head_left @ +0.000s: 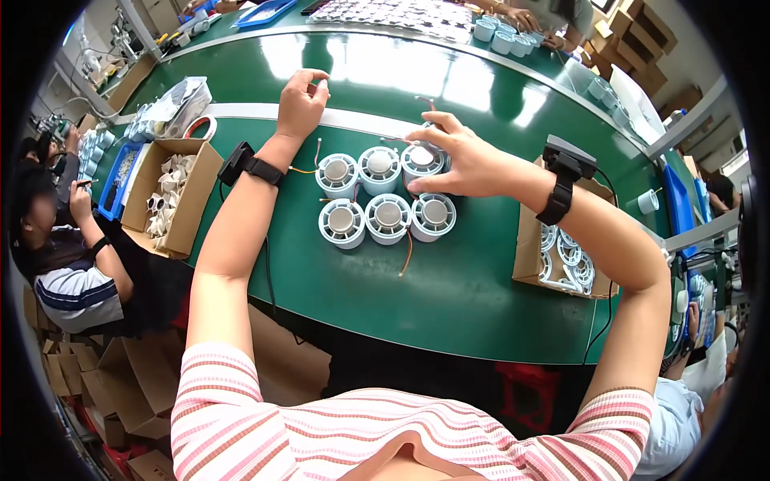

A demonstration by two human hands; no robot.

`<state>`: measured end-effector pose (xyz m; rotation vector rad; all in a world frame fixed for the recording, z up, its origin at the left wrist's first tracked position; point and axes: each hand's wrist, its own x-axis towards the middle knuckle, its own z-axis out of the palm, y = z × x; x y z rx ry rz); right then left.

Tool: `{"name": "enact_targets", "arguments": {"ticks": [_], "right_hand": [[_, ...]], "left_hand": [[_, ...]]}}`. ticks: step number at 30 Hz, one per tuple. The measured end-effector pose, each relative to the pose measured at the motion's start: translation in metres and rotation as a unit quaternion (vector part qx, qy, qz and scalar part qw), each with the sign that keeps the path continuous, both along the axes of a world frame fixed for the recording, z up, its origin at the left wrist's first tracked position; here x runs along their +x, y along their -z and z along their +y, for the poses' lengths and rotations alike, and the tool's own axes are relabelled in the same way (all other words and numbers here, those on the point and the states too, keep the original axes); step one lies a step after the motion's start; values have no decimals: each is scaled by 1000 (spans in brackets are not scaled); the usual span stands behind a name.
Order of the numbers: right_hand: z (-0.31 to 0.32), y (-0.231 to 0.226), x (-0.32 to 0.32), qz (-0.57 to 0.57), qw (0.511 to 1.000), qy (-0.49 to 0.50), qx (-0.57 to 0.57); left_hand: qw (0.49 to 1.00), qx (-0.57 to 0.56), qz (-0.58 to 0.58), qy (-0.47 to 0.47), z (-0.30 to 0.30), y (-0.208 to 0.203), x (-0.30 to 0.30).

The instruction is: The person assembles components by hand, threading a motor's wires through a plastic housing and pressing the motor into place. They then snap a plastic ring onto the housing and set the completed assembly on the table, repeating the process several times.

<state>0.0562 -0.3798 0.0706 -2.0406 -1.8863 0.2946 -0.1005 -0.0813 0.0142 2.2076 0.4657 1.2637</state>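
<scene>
Several light-blue round fan housings with grey motor hubs (387,214) stand upright on the green table, in two rows of three. Thin wires stick out from some of them. My right hand (457,160) is around the far right housing (421,159), thumb on its near side and fingers over its far side. Farther back and to the left, my left hand (301,106) is closed with curled fingers over the white strip (345,119). Whatever it may hold is hidden. Both wrists wear black straps with small devices.
A cardboard box of white fan blades (210,164) stands left, beside a clear bin (196,90) and tape roll (210,122). On the right, a cardboard box (525,255) holds light-blue rings. A black cable (269,280) hangs over the near edge. Other people work left and across.
</scene>
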Motion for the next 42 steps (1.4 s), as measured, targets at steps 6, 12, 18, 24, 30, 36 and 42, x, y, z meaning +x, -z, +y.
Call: {"name": "enact_targets", "arguments": {"ticks": [6, 12, 18, 24, 30, 36, 42], "right_hand": [[-25, -18, -11, 103, 992, -73, 1], [-123, -66, 17, 140, 985, 93, 32], [-263, -10, 61, -201, 921, 323, 80], [-287, 32, 62, 251, 865, 396, 175], [-253, 34, 63, 352, 834, 361, 223], [-218, 26, 54, 381, 821, 349, 242], [-216, 32, 69, 196, 875, 361, 257]], "left_hand": [[1000, 17, 16, -20, 14, 8, 5], [998, -4, -27, -49, 19, -9, -15], [985, 51, -144, 75, -81, -87, -8], [839, 323, 282, 335, -241, -112, -69], [743, 450, 416, 267, -269, -91, -84], [769, 409, 397, 290, -262, -90, -66], [787, 331, 390, 345, -280, -94, -62]]}}
